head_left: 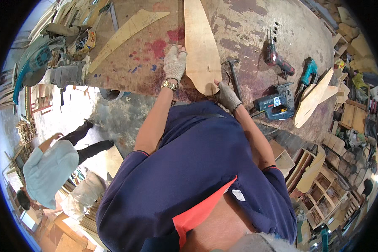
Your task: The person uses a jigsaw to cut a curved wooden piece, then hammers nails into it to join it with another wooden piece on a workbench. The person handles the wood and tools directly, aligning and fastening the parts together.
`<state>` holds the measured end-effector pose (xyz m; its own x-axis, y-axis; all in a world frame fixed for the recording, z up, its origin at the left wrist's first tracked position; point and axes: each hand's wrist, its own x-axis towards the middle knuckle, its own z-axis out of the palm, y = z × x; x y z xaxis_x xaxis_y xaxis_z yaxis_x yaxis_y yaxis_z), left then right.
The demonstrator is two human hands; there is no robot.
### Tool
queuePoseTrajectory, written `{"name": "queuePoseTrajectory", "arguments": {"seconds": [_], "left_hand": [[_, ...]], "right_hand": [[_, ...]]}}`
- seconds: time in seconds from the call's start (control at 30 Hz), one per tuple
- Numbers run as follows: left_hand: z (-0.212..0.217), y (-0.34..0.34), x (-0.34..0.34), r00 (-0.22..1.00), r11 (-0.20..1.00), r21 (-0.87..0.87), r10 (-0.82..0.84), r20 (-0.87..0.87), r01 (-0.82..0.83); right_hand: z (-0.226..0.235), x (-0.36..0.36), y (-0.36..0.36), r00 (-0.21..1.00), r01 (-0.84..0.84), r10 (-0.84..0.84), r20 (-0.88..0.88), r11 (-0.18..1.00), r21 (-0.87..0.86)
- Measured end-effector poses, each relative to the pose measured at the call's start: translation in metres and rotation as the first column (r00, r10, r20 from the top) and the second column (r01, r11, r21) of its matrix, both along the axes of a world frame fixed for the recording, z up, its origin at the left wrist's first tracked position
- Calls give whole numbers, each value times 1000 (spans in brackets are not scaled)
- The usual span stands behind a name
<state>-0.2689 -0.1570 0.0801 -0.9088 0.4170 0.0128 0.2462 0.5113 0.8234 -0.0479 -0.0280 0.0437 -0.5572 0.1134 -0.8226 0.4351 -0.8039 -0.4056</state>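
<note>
A long, pale, curved wooden panel (201, 46) lies on the worn workbench (248, 33), its rounded end near my body. My left hand (174, 64), in a knitted glove with bare fingertips, holds the panel's left edge. At the rounded near end, my right hand (228, 96), gloved the same way, grips the right edge with its thumb on top; its other fingers are largely hidden. A hammer (235, 79) rests just right of the panel, close to my right hand. To the left lies a thin curved template (128, 37) with handwriting on it.
On the bench's right are a red and black drill (277, 59), a blue jigsaw (277, 103), a green power tool (309, 71) and shaped wood pieces (313, 101). A mitre saw (38, 67) stands left. Behind on the left, another person (54, 164) walks near stacked timber.
</note>
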Motion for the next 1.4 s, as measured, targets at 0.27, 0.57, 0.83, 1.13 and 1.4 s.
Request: {"name": "queuePoseTrajectory", "arguments": {"seconds": [0.27, 0.57, 0.83, 1.13, 1.4], "left_hand": [[1, -19, 20, 977, 1000, 29, -8, 213, 2], [49, 24, 9, 974, 913, -356, -143, 178, 199], [57, -52, -38, 961, 981, -69, -162, 223, 181], [-44, -21, -13, 993, 994, 67, -88, 79, 83], [-26, -72, -10, 985, 989, 97, 100, 142, -114]], "right_hand": [[-11, -1, 8, 960, -264, 279, -2, 908, 325], [101, -29, -21, 564, -247, 821, 91, 63, 967], [100, 2, 21, 795, -443, 571, 204, 318, 838], [21, -9, 142, 923, -383, -53, 381, -36, 923], [-37, -51, 211, 830, -557, -171, 531, -236, 796]]}}
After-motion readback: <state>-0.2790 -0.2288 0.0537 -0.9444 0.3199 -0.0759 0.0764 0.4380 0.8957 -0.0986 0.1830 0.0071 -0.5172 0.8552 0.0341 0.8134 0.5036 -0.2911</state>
